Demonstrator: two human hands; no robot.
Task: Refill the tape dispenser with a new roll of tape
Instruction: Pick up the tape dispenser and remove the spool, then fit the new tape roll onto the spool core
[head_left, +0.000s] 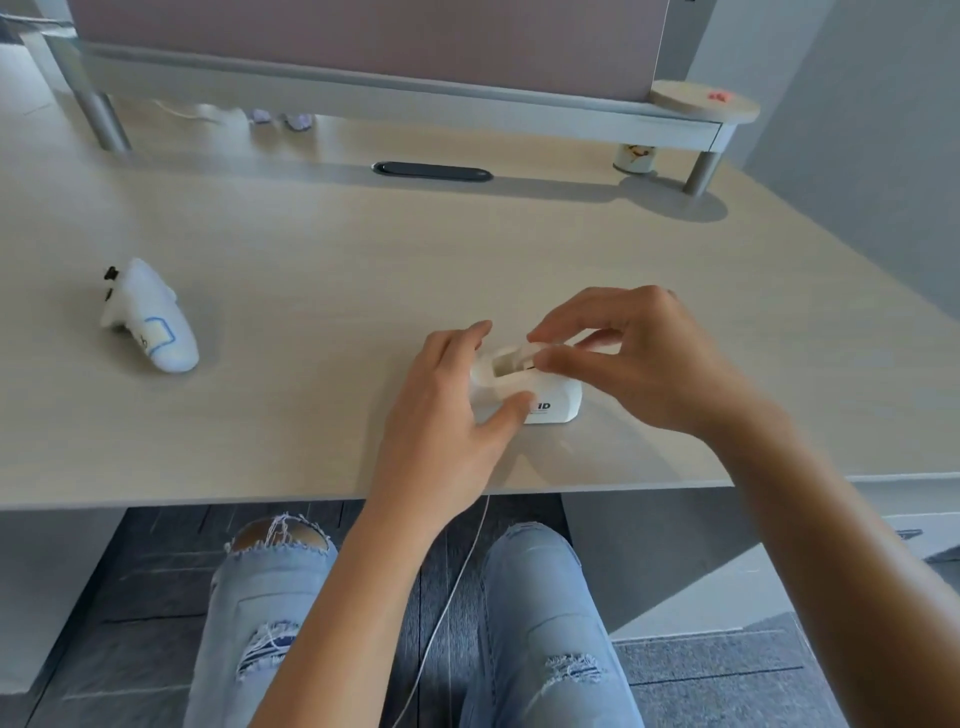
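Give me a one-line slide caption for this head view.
Left hand steadies a white tape dispenser on the desk; right hand works at its top.

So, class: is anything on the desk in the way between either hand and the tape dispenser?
Nothing visible is. The left hand already steadies the tape dispenser, and the right hand pinches a small white part at its open top. The white plush toy lies well off to the left.

left hand (447, 410) steadies white plastic tape dispenser (524, 387) on pale wood counter (311, 260) | right hand (623, 358) pinches small white piece at its top slot
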